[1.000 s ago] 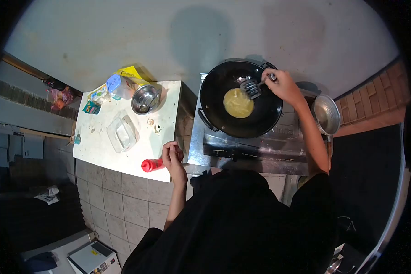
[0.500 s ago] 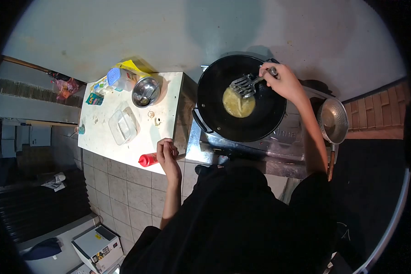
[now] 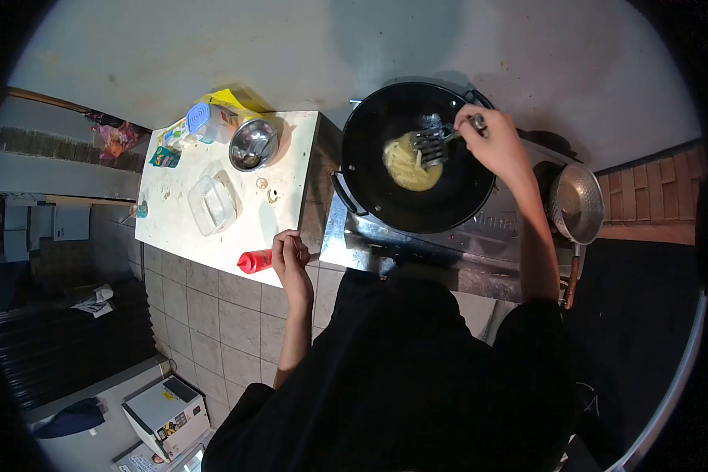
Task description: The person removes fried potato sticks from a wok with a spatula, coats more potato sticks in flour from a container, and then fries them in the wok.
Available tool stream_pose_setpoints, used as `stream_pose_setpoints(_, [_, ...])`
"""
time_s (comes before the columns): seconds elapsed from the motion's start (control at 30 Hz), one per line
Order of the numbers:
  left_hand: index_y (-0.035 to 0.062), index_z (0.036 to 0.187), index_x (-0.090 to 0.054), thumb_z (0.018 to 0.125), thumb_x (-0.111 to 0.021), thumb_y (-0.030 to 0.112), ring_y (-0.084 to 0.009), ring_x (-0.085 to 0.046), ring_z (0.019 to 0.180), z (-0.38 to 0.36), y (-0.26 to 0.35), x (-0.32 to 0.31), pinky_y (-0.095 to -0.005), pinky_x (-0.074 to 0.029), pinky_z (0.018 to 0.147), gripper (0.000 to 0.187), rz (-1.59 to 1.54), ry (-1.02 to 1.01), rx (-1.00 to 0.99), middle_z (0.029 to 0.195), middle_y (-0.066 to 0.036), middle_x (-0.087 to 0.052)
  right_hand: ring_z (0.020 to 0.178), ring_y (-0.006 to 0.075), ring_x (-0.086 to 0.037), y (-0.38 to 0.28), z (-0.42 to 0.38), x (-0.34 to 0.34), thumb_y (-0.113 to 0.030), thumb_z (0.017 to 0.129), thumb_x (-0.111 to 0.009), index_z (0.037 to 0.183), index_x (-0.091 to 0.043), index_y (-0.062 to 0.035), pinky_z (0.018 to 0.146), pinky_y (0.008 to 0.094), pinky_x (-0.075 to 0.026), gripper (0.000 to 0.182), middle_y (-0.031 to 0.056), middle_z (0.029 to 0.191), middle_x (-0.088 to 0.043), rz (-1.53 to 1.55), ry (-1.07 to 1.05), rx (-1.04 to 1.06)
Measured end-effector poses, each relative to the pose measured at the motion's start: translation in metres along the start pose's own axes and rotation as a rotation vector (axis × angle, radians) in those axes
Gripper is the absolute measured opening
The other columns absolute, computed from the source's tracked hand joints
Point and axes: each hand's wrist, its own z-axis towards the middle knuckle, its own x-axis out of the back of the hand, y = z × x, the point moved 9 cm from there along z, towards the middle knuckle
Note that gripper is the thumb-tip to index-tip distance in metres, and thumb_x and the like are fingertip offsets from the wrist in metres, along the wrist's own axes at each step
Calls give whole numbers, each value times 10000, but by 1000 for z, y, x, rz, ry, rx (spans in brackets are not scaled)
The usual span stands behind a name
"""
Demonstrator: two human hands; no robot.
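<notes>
A black wok (image 3: pixel 374 185) sits on the metal stove (image 3: pixel 480 259), with pale yellow food (image 3: pixel 407 167) spread in its oil. My right hand (image 3: pixel 492 141) is closed round the handle of a slotted metal spatula (image 3: pixel 430 147), whose head is over the food's right part. Beside the table's right edge is my left hand (image 3: pixel 292 263), its fingers curled, close to a red bottle (image 3: pixel 254 261). Whether it touches the bottle or holds something small, I cannot make out.
The white table (image 3: pixel 165 228) bears a metal bowl (image 3: pixel 253 145), a clear plastic container (image 3: pixel 212 205), a blue-lidded jar (image 3: pixel 204 122) and a green packet (image 3: pixel 165 157). A hammered metal pan (image 3: pixel 578 203) stands right of the wok. A white appliance (image 3: pixel 165 413) is at lower left.
The spatula head has gone from the upper edge of the food to its right part, and the food has changed shape. My left hand stays by the red bottle.
</notes>
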Motion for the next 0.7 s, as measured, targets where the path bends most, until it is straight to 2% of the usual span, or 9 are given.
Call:
stream_pose_setpoints(0.1, [46, 1009, -569, 1040, -463, 179, -57, -290, 594, 1, 10, 1, -220, -226, 535, 173, 22, -22, -15, 721, 35, -366, 636, 329, -627, -22, -13, 21, -158, 835, -613, 873, -662, -9, 649, 385, -481, 161, 196, 690, -615, -52, 98, 16])
stream_pose_setpoints(0.2, [44, 1009, -572, 1036, -472, 184, -52, -300, 591, 6, 8, 7, -219, -224, 525, 174, 31, -46, 26, 715, 37, -369, 655, 381, -624, -25, -20, 25, -166, 828, -610, 875, -667, -7, 648, 414, -487, 174, 215, 693, -615, -167, 124, -23])
stream_pose_setpoints(0.3, [46, 1014, -582, 1033, -481, 188, -44, -308, 586, 18, 9, 5, -221, -221, 511, 175, 78, -123, 61, 718, 43, -388, 687, 427, -612, -22, -25, 20, -182, 827, -608, 878, -674, -9, 657, 451, -490, 192, 234, 706, -612, -291, 165, -20])
stream_pose_setpoints(0.37, [51, 1021, -593, 1032, -486, 189, -35, -307, 577, 27, 5, -4, -215, -222, 504, 175, 144, -219, 96, 734, 48, -412, 721, 450, -606, -11, -23, 17, -189, 829, -608, 882, -680, -11, 668, 481, -490, 200, 245, 725, -612, -283, 184, -97])
stream_pose_setpoints(0.4, [55, 1026, -600, 1032, -491, 191, -32, -315, 571, 32, 2, -8, -207, -228, 504, 175, 139, -245, 96, 728, 52, -422, 670, 398, -620, -6, -20, 12, -180, 832, -605, 862, -672, -7, 660, 445, -489, 188, 227, 699, -607, -221, 194, -97])
stream_pose_setpoints(0.43, [55, 1026, -600, 1032, -491, 191, -32, -315, 571, 37, 0, -12, -207, -228, 504, 175, 130, -255, 94, 728, 52, -422, 670, 398, -620, -1, -18, 6, -180, 832, -605, 862, -672, -7, 660, 445, -489, 188, 227, 699, -607, -231, 203, -97])
stream_pose_setpoints(0.5, [56, 1025, -601, 1031, -496, 193, -32, -326, 568, 44, 2, -24, -203, -235, 505, 173, 73, -318, 81, 708, 51, -422, 621, 304, -601, 10, -14, -17, -173, 834, -601, 847, -663, -5, 652, 395, -478, 180, 194, 676, -596, 28, 103, -156])
stream_pose_setpoints(0.53, [72, 1026, -608, 1015, -519, 235, -42, -371, 617, 46, 3, -29, -200, -267, 535, 186, 66, -367, 102, 757, 41, -432, 609, 235, -562, 11, -16, -19, -170, 835, -595, 838, -655, -6, 645, 363, -462, 175, 165, 663, -582, 39, 122, -151])
stream_pose_setpoints(0.7, [69, 1036, -610, 1019, -515, 235, -51, -390, 609, 56, -2, -36, -208, -286, 538, 192, 84, -413, 55, 752, 37, -443, 600, 266, -568, -36, -38, 13, -164, 832, -605, 841, -661, -11, 644, 372, -466, 164, 181, 665, -579, -4, 265, -101])
